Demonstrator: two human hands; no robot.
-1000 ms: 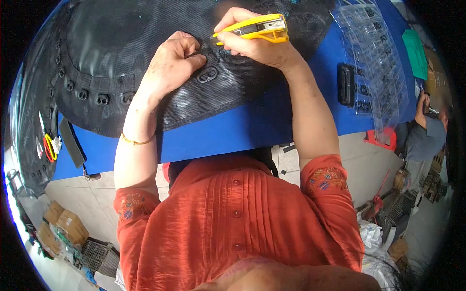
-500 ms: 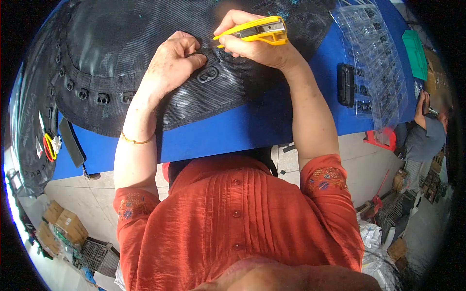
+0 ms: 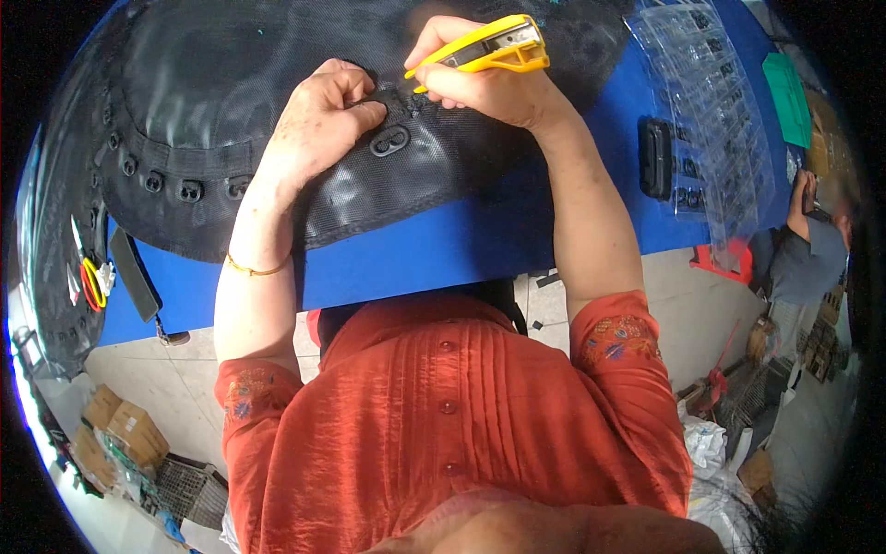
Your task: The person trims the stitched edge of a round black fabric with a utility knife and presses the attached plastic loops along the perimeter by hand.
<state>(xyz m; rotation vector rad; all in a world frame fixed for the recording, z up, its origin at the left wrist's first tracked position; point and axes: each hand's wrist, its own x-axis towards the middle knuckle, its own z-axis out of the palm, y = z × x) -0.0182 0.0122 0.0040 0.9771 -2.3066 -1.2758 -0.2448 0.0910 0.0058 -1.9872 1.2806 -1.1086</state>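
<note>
Black mesh fabric [image 3: 231, 65] with a curved edge band lies spread before me. My left hand [image 3: 323, 115] is closed, thumb and fingers pinching the mesh near its band. In my right hand [image 3: 484, 92] is a yellow utility knife [image 3: 498, 44], gripped like a pen with its tip end pointing down-left to the mesh. My fingers and the knife body hide the blade. Just below both hands, a black oval two-hole fitting [image 3: 389, 141] sits on the mesh. Similar fittings [image 3: 191, 190] line the band to the left.
The mesh lies on a blue table [image 3: 397, 268]. At right are clear compartment trays [image 3: 715, 111], a black case [image 3: 656, 159] and a green tray [image 3: 786, 102]. Yellow-handled scissors [image 3: 93, 283] and a flat black object [image 3: 136, 275] lie left. A co-worker [image 3: 810, 258] is far right.
The knife's back end has tilted a little upward in my right hand. The mesh, its fitting and my left hand have shifted slightly left.
</note>
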